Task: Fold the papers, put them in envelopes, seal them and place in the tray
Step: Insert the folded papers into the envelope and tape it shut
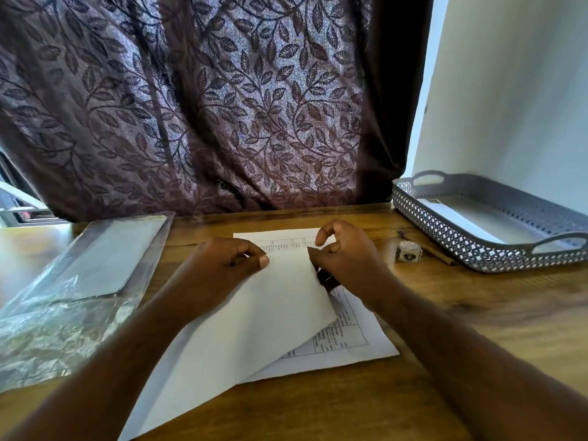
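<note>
Printed paper (343, 342) lies flat at the centre of the wooden desk (477, 313); its near portion is lifted and turned over toward the far edge, blank side up; left hand (219, 265) pinches the turned edge, thumb on top; right hand (343, 253) pinches the same edge beside it, fingers curled; grey perforated tray (477, 253) stands far right; clear plastic packet (79, 281) lies left; small tape roll (408, 251) sits just beside the tray.

Leaf-print curtain (203, 100) hangs at 12 o'clock behind wooden desk (477, 313). White wall (515, 90) at 2. Small tape roll (408, 251) w/ pencil (429, 249) beside it, approx 3.
</note>
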`<state>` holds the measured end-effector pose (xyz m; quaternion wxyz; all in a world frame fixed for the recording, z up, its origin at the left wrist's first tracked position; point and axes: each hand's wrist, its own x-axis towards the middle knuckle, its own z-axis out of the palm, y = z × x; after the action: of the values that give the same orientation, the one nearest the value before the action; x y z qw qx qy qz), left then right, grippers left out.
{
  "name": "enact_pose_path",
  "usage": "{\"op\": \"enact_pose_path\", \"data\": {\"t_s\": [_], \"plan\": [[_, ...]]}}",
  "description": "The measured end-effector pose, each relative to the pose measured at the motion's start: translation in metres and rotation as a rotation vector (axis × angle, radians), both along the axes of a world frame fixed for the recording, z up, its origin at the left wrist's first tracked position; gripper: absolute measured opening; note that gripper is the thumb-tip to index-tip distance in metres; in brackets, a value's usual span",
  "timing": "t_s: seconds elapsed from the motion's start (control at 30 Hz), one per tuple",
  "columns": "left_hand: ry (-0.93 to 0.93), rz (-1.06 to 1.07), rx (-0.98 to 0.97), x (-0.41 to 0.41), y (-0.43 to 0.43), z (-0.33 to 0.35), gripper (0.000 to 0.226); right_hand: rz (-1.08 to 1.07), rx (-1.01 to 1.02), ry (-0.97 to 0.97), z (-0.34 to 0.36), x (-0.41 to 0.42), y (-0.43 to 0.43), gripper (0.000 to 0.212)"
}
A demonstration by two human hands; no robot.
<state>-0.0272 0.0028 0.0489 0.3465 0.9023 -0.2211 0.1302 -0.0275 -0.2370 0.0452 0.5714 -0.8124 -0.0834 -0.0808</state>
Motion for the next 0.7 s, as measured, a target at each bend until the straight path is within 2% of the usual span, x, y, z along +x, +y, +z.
{"op": "enact_pose_path", "data": {"t_s": [0.13, 0.27, 0.4, 0.47, 0.57, 0.7], "plan": [[0.014, 0.005, 0.000, 0.000, 0.001, 0.001, 0.017, 0.005, 0.049, 0.058, 0.000, -0.004, 0.005, 0.019], [0.039, 0.053, -0.002, 0.001, 0.001, 0.001, 0.019, 0.014, 0.205, 0.169, 0.004, -0.006, 0.007, 0.017], [0.063, 0.087, 0.018, 0.001, 0.002, -0.001, 0.014, 0.144, 0.309, 0.227, 0.006, -0.007, 0.005, 0.025], [0.063, 0.109, 0.014, 0.003, 0.004, -0.003, 0.016, 0.180, 0.292, 0.283, 0.005, -0.008, 0.005, 0.025], [0.002, 0.168, 0.028, 0.005, 0.007, -0.003, 0.018, 0.258, 0.217, 0.437, 0.003, -0.010, 0.006, 0.023], [-0.119, 0.144, 0.150, 0.003, 0.004, -0.003, 0.016, 0.428, 0.290, 0.620, 0.004, -0.013, 0.003, 0.030]]}}
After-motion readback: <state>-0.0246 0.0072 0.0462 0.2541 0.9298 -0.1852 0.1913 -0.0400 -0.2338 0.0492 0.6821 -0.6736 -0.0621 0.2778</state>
